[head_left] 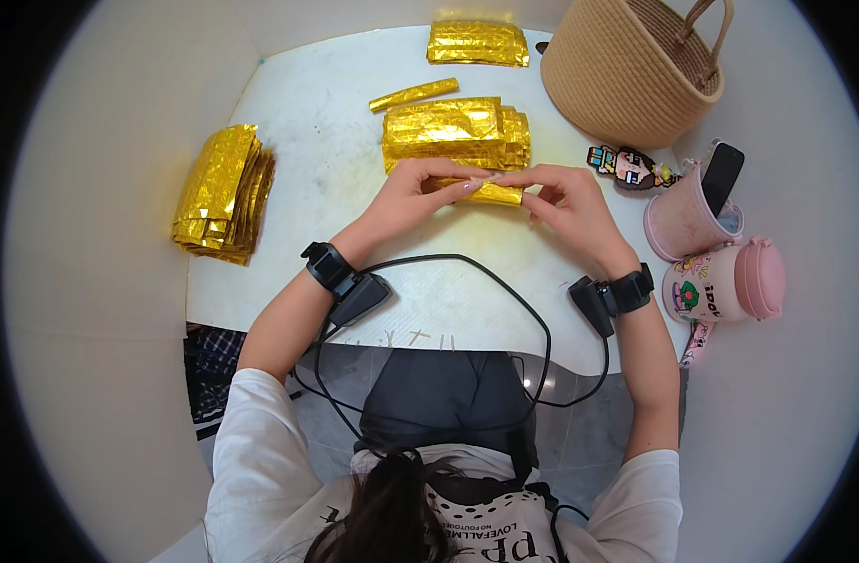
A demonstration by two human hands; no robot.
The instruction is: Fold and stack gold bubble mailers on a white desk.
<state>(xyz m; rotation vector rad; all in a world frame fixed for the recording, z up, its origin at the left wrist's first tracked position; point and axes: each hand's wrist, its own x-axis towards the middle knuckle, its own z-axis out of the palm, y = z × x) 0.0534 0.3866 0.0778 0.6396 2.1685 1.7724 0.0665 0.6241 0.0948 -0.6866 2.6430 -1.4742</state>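
Note:
Between my two hands, in the middle of the white table, is a rolled or folded piece of gold foil paper (498, 195). My left hand (420, 195) grips its left end, with thumb and fingers meeting near its upper edge. At its right end my right hand (570, 202) pinches it from above and below. Just beyond my fingers lies a stack of gold foil sheets (441, 131). A narrow gold foil roll (413, 95) rests behind that stack. The exact fold under my fingertips is partly hidden.
A thick gold foil stack (218, 192) sits at the left edge, another gold stack (477, 43) at the back. A woven basket (617, 80), pink cup (678, 220) holding a phone (722, 176), and pink-lidded bottle (706, 286) line the right. A black cable (467, 256) loops between my wrists.

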